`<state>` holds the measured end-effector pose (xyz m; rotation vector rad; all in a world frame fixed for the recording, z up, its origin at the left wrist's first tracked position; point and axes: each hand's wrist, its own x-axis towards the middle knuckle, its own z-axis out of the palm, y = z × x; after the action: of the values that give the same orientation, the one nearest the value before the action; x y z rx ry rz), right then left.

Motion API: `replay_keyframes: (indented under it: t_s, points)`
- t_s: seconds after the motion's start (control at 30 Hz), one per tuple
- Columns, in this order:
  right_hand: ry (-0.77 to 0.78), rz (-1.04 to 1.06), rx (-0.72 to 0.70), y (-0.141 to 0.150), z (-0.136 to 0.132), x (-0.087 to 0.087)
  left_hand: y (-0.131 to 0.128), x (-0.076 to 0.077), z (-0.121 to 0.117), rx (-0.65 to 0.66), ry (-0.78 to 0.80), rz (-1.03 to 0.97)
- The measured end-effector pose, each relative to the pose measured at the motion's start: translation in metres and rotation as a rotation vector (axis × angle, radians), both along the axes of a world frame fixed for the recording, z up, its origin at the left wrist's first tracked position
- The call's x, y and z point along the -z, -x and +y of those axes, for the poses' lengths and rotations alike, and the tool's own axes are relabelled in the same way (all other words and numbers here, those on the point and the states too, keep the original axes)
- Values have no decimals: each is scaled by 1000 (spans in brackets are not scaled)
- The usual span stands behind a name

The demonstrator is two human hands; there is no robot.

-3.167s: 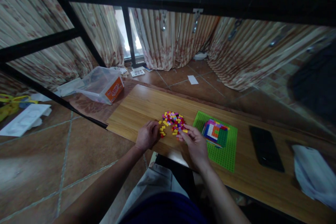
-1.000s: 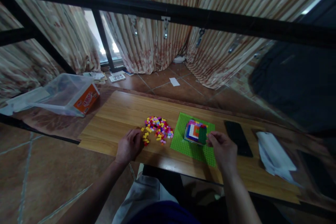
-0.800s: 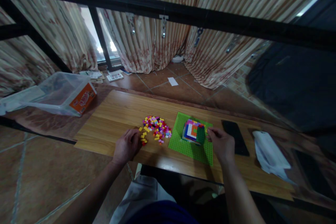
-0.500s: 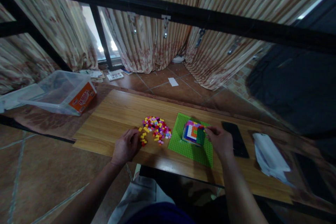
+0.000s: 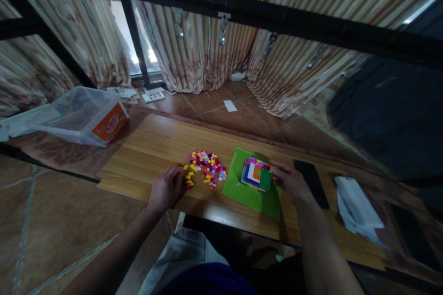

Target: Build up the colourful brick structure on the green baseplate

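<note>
Striped curtains (image 5: 207,55) hang behind a wooden counter (image 5: 162,138), where a multicolored block build (image 5: 256,174) stands on a green baseplate (image 5: 238,189). The fingers of the right hand (image 5: 292,183) reach the build's right-hand edge, slightly parted and touching its top near the corner; whether they grip a brick cannot be told. Left of the baseplate lies a pile of loose bricks (image 5: 207,166). The left hand (image 5: 168,189) rests beside its yellow pieces, fingers curled inward, their contents hidden. Right of the build sits a dark flat object (image 5: 313,184), near a white packet (image 5: 358,203).
</note>
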<state>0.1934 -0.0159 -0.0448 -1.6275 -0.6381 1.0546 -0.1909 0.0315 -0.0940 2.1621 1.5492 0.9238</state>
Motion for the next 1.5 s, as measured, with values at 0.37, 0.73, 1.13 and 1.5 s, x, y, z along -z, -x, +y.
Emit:
replay_keyframes:
  t_s: [0.37,0.73,1.13,1.5]
  points:
    - [6,80,-36,1,4,-1,-2,-4,0,2,2,-4]
    - [-13,0,-11,5,1,1,-1,-2,3,6,10,19]
    - [-117,-212,131,2,-5,15,-1,-6,2,-5,-4,35]
    - [-193,-1289,-213,60,-2,-1,-4,-10,-4,-2,58,0]
